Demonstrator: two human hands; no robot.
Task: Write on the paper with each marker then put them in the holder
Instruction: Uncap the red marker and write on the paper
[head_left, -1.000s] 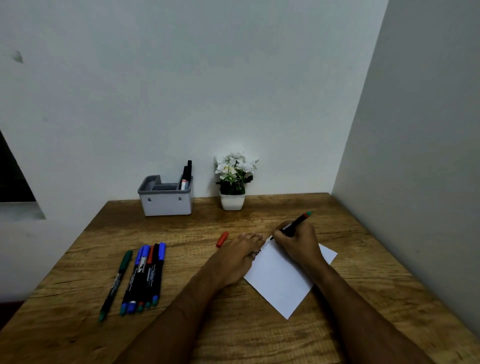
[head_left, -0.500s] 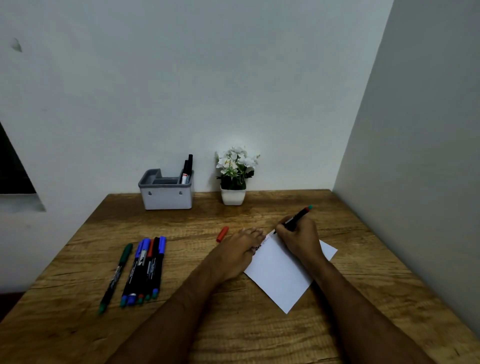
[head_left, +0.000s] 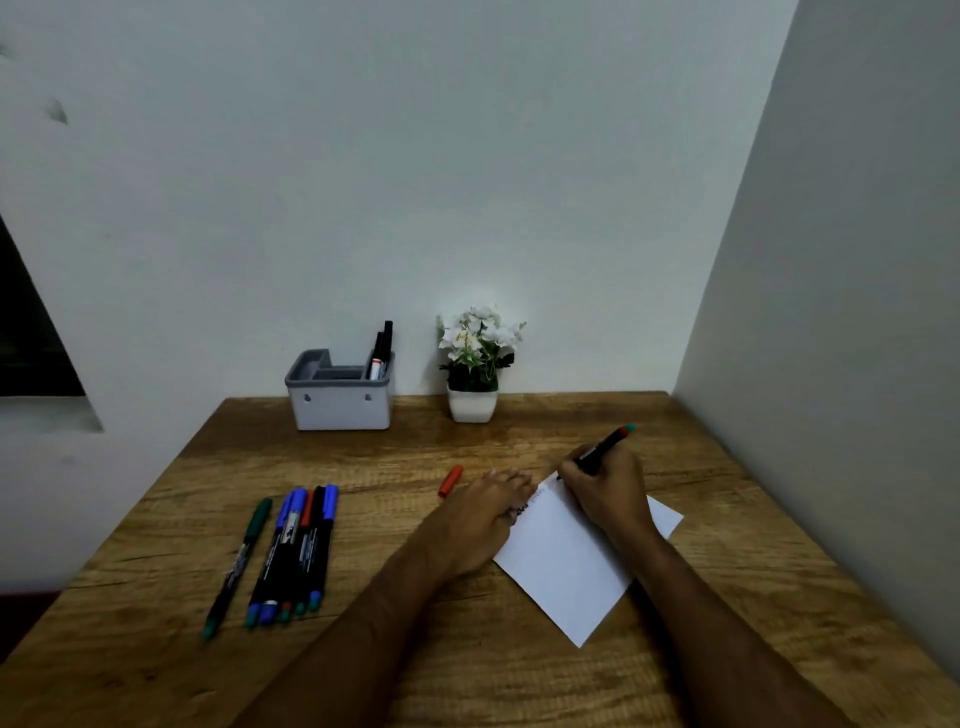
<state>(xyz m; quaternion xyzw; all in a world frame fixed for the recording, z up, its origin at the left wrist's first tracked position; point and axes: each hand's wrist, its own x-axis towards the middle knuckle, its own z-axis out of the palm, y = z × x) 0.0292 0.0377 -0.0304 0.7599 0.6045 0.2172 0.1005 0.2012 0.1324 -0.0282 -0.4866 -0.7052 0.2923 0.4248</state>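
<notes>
Paper (head_left: 566, 561) lies on the wooden table (head_left: 519, 675) at the near right, turned cornerwise, and I am in the writing step with one marker. My right hand (head_left: 608, 488) has its fingers curled round a black-barrelled marker (head_left: 605, 447), whose tip is down at the far corner of the sheet and whose teal-tipped end slants up to the far right. A few small marks run along the sheet's far-left edge; I cannot read them. My left hand (head_left: 483, 514) lies flat, fingers straight, pressing the left edge of the sheet so it does not slide.

A red cap (head_left: 450, 481) lies loose on the table just left of my left hand; I judge it belongs to the marker I hold. So the next move, once this stroke is done, calls for lifting the tip, fetching that cap, closing the marker, and carrying it to the far left of the table, where the holder stands.

That grey holder (head_left: 340, 400), divided into compartments, stands against the wall. Two dark markers (head_left: 381, 351) stand upright in its right-hand compartment; the other compartments look empty from here. Beside it to the right is a small white pot of flowers (head_left: 475, 364).

At the near left a row of six capped markers (head_left: 283, 558) lies waiting, so I judge most of the task is still ahead.
</notes>
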